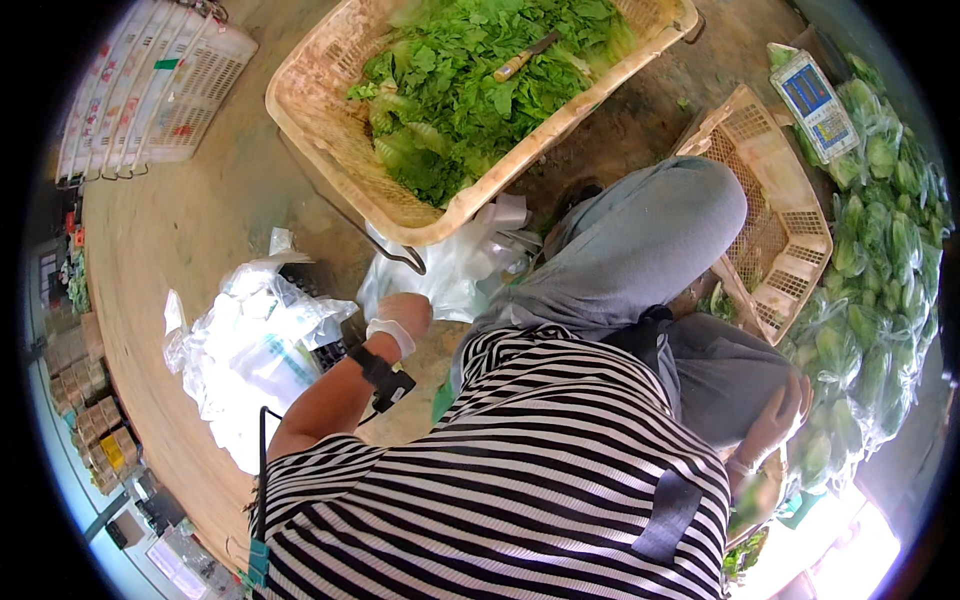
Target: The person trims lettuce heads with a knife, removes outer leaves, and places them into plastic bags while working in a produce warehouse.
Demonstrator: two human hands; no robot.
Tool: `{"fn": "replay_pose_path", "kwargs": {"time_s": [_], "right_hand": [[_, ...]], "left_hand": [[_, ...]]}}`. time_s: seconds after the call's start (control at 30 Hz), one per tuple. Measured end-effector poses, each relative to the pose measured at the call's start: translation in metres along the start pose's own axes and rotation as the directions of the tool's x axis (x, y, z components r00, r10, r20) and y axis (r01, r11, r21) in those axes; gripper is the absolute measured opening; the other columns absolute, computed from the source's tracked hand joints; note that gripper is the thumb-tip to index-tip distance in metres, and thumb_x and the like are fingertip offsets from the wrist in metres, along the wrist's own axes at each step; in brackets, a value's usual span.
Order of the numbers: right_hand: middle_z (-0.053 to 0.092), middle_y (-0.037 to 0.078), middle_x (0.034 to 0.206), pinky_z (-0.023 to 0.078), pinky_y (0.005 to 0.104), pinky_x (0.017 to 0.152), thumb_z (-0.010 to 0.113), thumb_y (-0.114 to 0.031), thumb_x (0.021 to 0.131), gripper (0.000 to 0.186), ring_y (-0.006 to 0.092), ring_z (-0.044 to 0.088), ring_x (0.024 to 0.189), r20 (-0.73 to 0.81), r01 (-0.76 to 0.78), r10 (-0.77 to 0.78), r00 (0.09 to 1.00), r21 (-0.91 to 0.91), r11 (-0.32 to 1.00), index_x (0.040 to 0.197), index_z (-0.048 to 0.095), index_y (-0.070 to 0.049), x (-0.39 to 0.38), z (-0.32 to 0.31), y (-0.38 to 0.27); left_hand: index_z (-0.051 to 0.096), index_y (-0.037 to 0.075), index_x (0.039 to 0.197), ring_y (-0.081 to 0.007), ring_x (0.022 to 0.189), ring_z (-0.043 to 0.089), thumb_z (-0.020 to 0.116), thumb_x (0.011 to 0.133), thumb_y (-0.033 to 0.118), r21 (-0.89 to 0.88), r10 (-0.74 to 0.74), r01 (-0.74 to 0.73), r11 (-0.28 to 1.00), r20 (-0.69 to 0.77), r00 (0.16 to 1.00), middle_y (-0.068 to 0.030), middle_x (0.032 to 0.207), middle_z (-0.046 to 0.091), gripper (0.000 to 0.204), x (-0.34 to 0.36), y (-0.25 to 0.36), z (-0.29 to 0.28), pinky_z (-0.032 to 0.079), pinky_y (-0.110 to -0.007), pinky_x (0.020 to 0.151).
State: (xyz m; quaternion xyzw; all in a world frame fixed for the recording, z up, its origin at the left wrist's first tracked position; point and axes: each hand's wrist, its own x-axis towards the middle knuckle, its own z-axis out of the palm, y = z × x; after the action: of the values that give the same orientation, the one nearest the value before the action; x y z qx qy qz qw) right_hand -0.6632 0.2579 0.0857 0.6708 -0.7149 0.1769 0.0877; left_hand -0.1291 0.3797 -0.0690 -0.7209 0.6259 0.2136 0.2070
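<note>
My left hand (pixel 405 316), in a thin see-through glove, is at the near edge of a clear plastic bag (pixel 455 268) on the floor. Its fingers point away and are hidden, so I cannot tell whether they grip the bag. By my bent right knee is my gloved right hand (pixel 778 418), its fingers stretched along the trouser leg with nothing visible in them. Ahead stands a large tan plastic crate (pixel 330 150) with loose leafy greens (pixel 455 100) inside. On the greens lies a knife (pixel 525 58) with a yellowish handle.
White plastic bags (pixel 255 345) are heaped at my left. A smaller tan crate (pixel 800 255) leans beyond my right knee. Bagged green vegetables (pixel 870 290) are piled at the right, with a digital scale (pixel 812 105) at their far end. White crates (pixel 160 90) stand far left.
</note>
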Motion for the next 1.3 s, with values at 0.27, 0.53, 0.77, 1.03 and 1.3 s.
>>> {"fn": "replay_pose_path", "kwargs": {"time_s": [0.27,0.53,0.77,1.03,1.3], "right_hand": [[0.056,0.011,0.117,0.038,0.0353,0.096,0.057,-0.014,0.083,0.028,0.0220,0.050,0.111,0.383,-0.284,0.060,0.922,0.561,0.778,0.109,0.060,-0.004,0.037,-0.035,-0.105],[0.056,0.003,0.073,0.044,0.0228,0.058,0.068,-0.016,0.078,0.022,0.0101,0.053,0.065,0.472,-0.125,-0.509,0.719,0.809,0.574,0.091,0.055,-0.002,0.036,0.032,-0.222],[0.048,-0.002,0.062,0.036,0.0186,0.048,0.056,-0.009,0.086,0.007,0.0063,0.045,0.052,0.651,-0.511,-0.308,0.694,0.747,0.425,0.080,0.055,-0.004,0.046,0.070,-0.158],[0.058,0.004,0.091,0.045,0.0230,0.072,0.064,-0.012,0.080,0.025,0.0116,0.056,0.080,0.585,-0.373,-0.506,0.634,0.804,0.463,0.103,0.057,-0.004,0.055,0.028,-0.172],[0.061,0.012,0.095,0.048,0.0307,0.079,0.064,-0.001,0.069,0.036,0.0284,0.060,0.086,0.166,0.221,-0.620,0.767,0.839,0.498,0.104,0.057,-0.004,0.043,0.027,-0.248]], "left_hand": [[0.054,0.007,0.063,-0.0093,0.049,0.042,0.047,0.089,0.021,-0.921,0.468,-0.038,-0.387,-0.231,0.853,0.0004,0.055,0.047,0.031,0.010,0.064,-0.146,0.034,-0.023,0.048],[0.060,0.001,0.093,-0.0149,0.082,0.055,0.047,0.091,0.025,-0.758,0.330,0.021,-0.652,-0.259,0.908,-0.0074,0.089,0.060,0.028,0.031,0.177,-0.175,0.043,-0.027,0.075],[0.050,0.002,0.120,-0.0256,0.109,0.051,0.055,0.086,0.035,-0.693,0.022,-0.397,0.602,-0.483,0.875,-0.0150,0.115,0.056,0.048,0.011,0.100,-0.105,0.038,-0.032,0.093],[0.057,0.001,0.088,-0.0201,0.079,0.060,0.056,0.087,0.028,-0.945,0.071,-0.240,-0.224,-0.261,0.963,-0.0066,0.079,0.062,0.027,0.008,0.093,-0.122,0.048,-0.030,0.074],[0.056,0.009,0.085,-0.0144,0.069,0.056,0.049,0.091,0.029,-0.621,0.282,0.097,-0.777,-0.206,0.937,-0.0043,0.078,0.058,0.021,0.032,0.144,-0.186,0.047,-0.028,0.064]]}}
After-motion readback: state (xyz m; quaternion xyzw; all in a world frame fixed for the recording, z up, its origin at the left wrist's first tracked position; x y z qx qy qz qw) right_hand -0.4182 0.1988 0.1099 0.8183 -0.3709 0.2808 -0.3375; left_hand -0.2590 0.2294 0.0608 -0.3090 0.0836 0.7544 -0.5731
